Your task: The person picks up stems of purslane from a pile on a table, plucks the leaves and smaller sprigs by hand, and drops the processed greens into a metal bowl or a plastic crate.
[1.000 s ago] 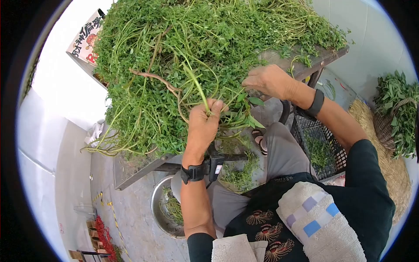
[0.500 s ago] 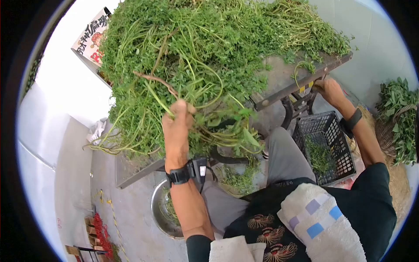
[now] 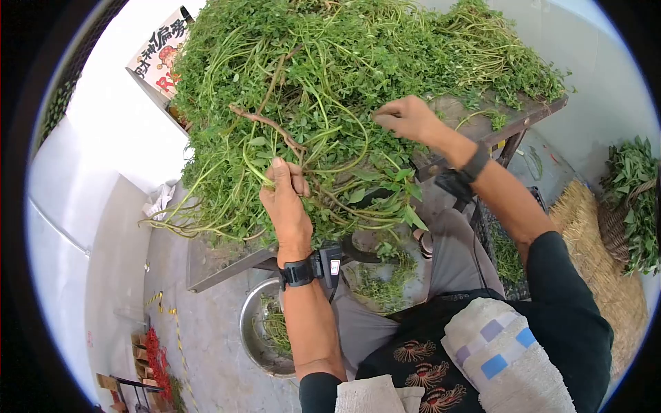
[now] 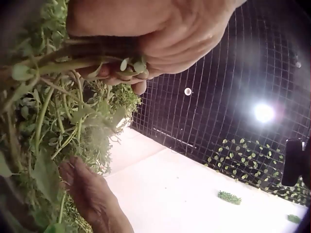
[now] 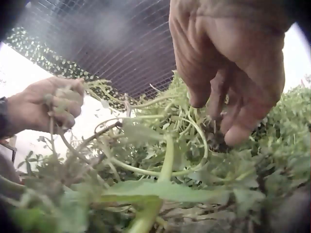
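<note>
A big heap of leafy green stalks [image 3: 385, 62] covers the table [image 3: 227, 265]. My left hand [image 3: 286, 199] grips a few green stems [image 4: 63, 65] at the heap's near side, thumb up; their leafy ends trail off to the right in the head view. Just beyond it a bare brown stem [image 3: 265, 122] lies across the greens. To the right, over the heap's near edge, is my right hand [image 3: 413, 122]. In the right wrist view its fingers [image 5: 238, 131] point down, loosely bent and parted, close above the leaves, with nothing seen between them.
Under the table's near side stands a steel basin [image 3: 251, 344] with some stalks inside. A black plastic crate [image 3: 537, 199] holding greens is partly behind my right arm. A woven basket [image 3: 609, 230] of leaves stands at the far right, and loose greens [image 3: 379, 286] lie on the floor.
My right hand went down to the right beside the table above the crate, then came back over the heap. My left hand moved left with the stems and stays near there.
</note>
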Demonstrator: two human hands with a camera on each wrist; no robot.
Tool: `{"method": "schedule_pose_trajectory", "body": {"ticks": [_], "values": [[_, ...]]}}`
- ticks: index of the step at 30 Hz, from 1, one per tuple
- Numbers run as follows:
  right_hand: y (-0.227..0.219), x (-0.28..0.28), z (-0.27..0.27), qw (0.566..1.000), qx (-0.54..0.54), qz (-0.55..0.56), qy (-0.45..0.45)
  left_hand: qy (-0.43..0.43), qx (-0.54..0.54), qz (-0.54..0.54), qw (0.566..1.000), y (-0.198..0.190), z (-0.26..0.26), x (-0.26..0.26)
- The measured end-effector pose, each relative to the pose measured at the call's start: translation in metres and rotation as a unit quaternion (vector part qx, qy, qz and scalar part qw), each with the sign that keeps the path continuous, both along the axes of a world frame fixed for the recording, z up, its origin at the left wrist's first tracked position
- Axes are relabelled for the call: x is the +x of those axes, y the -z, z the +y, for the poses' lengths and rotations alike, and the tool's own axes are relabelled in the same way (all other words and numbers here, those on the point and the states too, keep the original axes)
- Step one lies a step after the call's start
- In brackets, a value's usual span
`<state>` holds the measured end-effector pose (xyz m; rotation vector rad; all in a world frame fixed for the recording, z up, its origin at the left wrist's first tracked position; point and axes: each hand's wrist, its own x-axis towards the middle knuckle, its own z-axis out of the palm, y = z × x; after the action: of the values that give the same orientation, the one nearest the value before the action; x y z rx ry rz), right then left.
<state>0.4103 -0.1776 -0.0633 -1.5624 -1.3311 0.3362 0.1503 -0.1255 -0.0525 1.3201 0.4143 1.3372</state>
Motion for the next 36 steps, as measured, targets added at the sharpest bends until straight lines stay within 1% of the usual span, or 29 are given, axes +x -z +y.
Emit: {"method": "schedule_pose_trajectory", "body": {"ticks": [1,2,3,4,5,6,7,8,9,10,12,13,14,15,16,18,19,20,21,22,24,26,27,28,30,32,34,35,36], "values": [[0.010,0.001,0.023,0.995,0.070,-0.071,0.024,0.002,-0.004,0.005,1.000,0.001,-0.001,-0.001],[0.014,0.000,0.039,0.979,0.140,-0.142,0.047,0.003,-0.007,0.008,1.000,0.002,-0.001,-0.001],[0.012,-0.003,0.048,0.978,0.142,-0.146,0.046,-0.002,-0.003,0.023,1.000,0.004,0.001,-0.001],[0.006,-0.007,0.054,0.997,0.024,-0.053,0.047,-0.002,0.000,0.018,1.000,0.003,-0.001,-0.001],[0.000,-0.010,0.057,0.993,-0.095,0.041,0.048,-0.004,0.005,0.029,1.000,0.002,-0.003,0.001],[-0.002,-0.011,0.056,0.994,-0.093,0.038,0.049,-0.005,0.008,0.042,0.999,0.002,-0.004,0.002],[-0.007,-0.018,0.047,0.989,-0.075,0.125,-0.015,-0.005,0.008,0.040,0.999,0.001,-0.006,0.003],[-0.014,-0.026,0.035,0.973,-0.057,0.209,-0.078,-0.004,0.014,0.050,0.999,0.000,-0.009,0.004],[-0.022,-0.032,0.022,0.958,-0.040,0.259,-0.117,-0.004,0.019,0.060,0.998,-0.001,-0.011,0.006],[-0.026,-0.038,0.010,0.959,-0.044,0.256,-0.117,-0.004,0.024,0.071,0.997,0.000,-0.014,0.008],[-0.030,-0.048,-0.010,0.923,0.004,0.339,-0.185,-0.006,0.048,0.083,0.995,0.003,-0.016,0.016],[-0.030,-0.051,-0.018,0.923,0.006,0.338,-0.183,0.004,0.073,0.113,0.991,0.006,-0.015,0.021],[-0.029,-0.054,-0.025,0.911,0.025,0.350,-0.217,0.013,0.099,0.142,0.985,0.010,-0.014,0.026],[-0.029,-0.056,-0.030,0.897,0.043,0.360,-0.251,0.033,0.115,0.140,0.983,0.016,-0.012,0.033],[-0.027,-0.058,-0.033,0.898,0.043,0.360,-0.250,0.035,0.115,0.139,0.983,0.015,-0.019,0.039],[-0.025,-0.063,-0.035,0.900,0.069,0.363,-0.230,0.113,0.053,0.065,0.990,0.015,-0.033,0.051],[-0.023,-0.060,-0.035,0.905,0.065,0.355,-0.226,0.113,0.024,0.069,0.991,0.008,-0.043,0.052],[-0.020,-0.056,-0.037,0.904,0.065,0.360,-0.222,0.116,0.022,0.074,0.990,0.011,-0.042,0.049],[-0.020,-0.052,-0.038,0.896,0.076,0.377,-0.219,0.092,0.097,0.169,0.977,0.013,-0.037,0.043],[-0.022,-0.050,-0.040,0.889,0.087,0.394,-0.217,0.066,0.171,0.261,0.948,0.015,-0.034,0.040],[-0.025,-0.050,-0.041,0.882,0.086,0.416,-0.203,0.058,0.188,0.266,0.944,0.020,-0.035,0.042],[-0.025,-0.043,-0.039,0.858,0.123,0.460,-0.194,0.006,0.198,0.305,0.932,0.018,-0.039,0.042],[-0.025,-0.040,-0.038,0.850,0.147,0.466,-0.196,0.007,0.199,0.304,0.932,0.017,-0.039,0.042],[-0.027,-0.038,-0.038,0.850,0.147,0.466,-0.195,0.005,0.205,0.311,0.928,0.016,-0.039,0.041],[-0.029,-0.033,-0.038,0.842,0.178,0.480,-0.171,0.004,0.207,0.319,0.925,0.016,-0.041,0.039],[-0.029,-0.031,-0.040,0.837,0.192,0.481,-0.177,-0.006,0.228,0.341,0.912,0.016,-0.042,0.037],[-0.027,-0.029,-0.043,0.867,0.192,0.441,-0.132,0.001,0.209,0.335,0.919,0.019,-0.038,0.035],[-0.023,-0.025,-0.045,0.904,0.142,0.384,-0.123,0.015,0.195,0.329,0.924,0.020,-0.038,0.036],[-0.020,-0.019,-0.050,0.904,0.143,0.385,-0.121,0.017,0.196,0.329,0.923,0.020,-0.036,0.035]]}}
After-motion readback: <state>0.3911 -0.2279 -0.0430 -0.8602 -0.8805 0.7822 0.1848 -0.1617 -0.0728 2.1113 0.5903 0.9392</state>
